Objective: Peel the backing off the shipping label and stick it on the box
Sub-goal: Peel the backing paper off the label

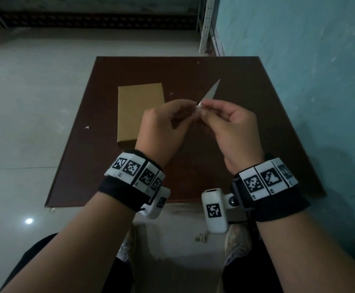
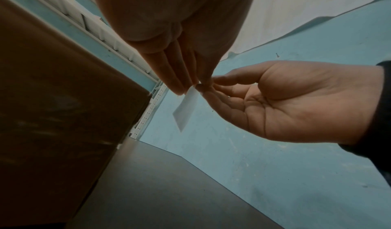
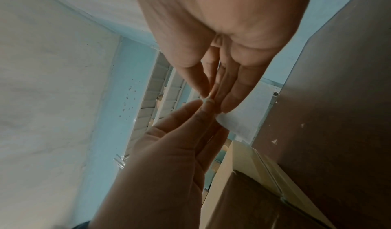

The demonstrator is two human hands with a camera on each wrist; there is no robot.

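A plain brown cardboard box lies flat on the left part of the dark brown table. Above the table, both hands hold up a small white shipping label, seen edge-on and pointing away. My left hand and right hand meet fingertip to fingertip and pinch its near corner. In the left wrist view the label hangs below the left hand, with the right hand touching it. The right wrist view shows the right hand, the left hand and the label. Whether the backing has split from the label is too small to tell.
A teal wall runs along the table's right edge. Beyond the table a white metal shelf post stands on the pale tiled floor. Small white scraps lie on the floor and the table.
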